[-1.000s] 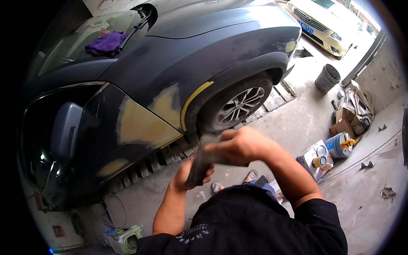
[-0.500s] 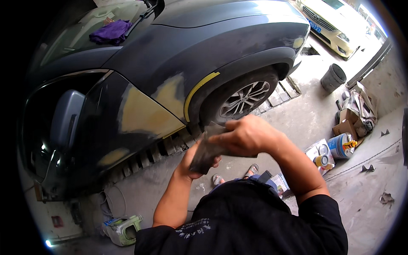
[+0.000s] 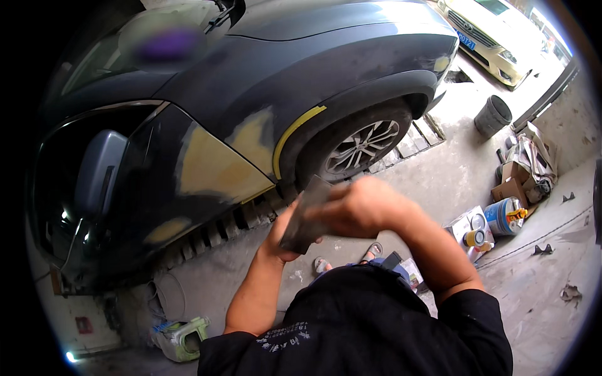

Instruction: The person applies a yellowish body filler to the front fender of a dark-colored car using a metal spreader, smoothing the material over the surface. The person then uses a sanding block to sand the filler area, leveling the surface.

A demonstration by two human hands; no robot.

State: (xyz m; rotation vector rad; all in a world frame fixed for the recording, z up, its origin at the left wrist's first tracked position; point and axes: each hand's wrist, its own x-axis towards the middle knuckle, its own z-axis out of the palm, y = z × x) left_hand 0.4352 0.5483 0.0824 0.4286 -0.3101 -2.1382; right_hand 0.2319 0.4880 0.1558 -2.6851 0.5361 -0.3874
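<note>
My left hand (image 3: 282, 237) is closed around a dark, flat, rectangular plate (image 3: 306, 216), held tilted in front of my body. Its thumb side and fingertips show at the plate's edges. Over the plate's right side is my right hand (image 3: 364, 203), its fingers bent toward the surface and smeared by motion; what they hold, if anything, cannot be made out. Beyond both hands stands a dark grey car (image 3: 313, 59) with sanded, yellowish filler patches (image 3: 210, 166) on its door and fender. Yellow tape (image 3: 291, 135) follows the wheel arch's edge.
A front wheel (image 3: 362, 147) sits just past my hands, beside a floor grate (image 3: 251, 218). At right are a dark bucket (image 3: 493, 116), a blue can (image 3: 503, 215) and cardboard boxes (image 3: 511, 182). A green-framed item (image 3: 186, 339) lies at lower left. A light-coloured car (image 3: 492, 37) stands behind.
My right hand has shifted slightly and now blurs over the plate. The dark sheet edge seen below its fingers earlier no longer shows clearly. My left hand keeps its hold on the plate.
</note>
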